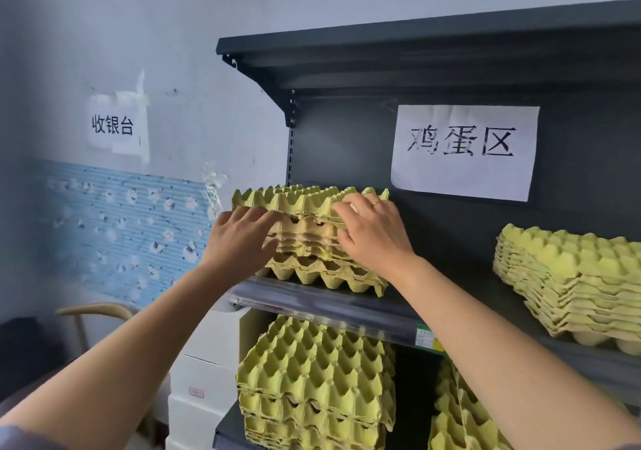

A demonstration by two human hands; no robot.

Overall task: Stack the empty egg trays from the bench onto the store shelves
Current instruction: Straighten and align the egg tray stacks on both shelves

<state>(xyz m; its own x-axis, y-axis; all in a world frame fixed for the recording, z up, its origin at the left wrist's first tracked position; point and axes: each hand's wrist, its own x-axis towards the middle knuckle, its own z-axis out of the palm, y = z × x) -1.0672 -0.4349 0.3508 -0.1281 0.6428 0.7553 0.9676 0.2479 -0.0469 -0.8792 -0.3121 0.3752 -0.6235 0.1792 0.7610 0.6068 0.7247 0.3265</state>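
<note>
Yellow-green pulp, and both hands are on it: the egg tray stack point(305, 203) sits at the left end of the middle shelf point(329, 302), its front close to the shelf lip. The left hand point(239, 232) lies against the stack's front at nine o'clock, fingers straight and pressing, gripping nothing. The right hand point(373, 231) covers the three o'clock corner, fingers spread flat over the top tray and thumb on the front face, a press rather than a clasp.

This looks like squaring-up work. The layers sit uneven, with gaps, so the sound play is even pressure from both sides, nudging back until the cups nest, and gently, since pulp crushes.

Around it, at three o'clock and well apart, a second stack point(572, 276) leans slightly. At six o'clock, one shelf down, a lower stack point(312, 373) stands tilted. A paper sign point(464, 151) hangs at one o'clock on the back panel. Overhead, the top shelf point(416, 43) caps how high this pile can go.
</note>
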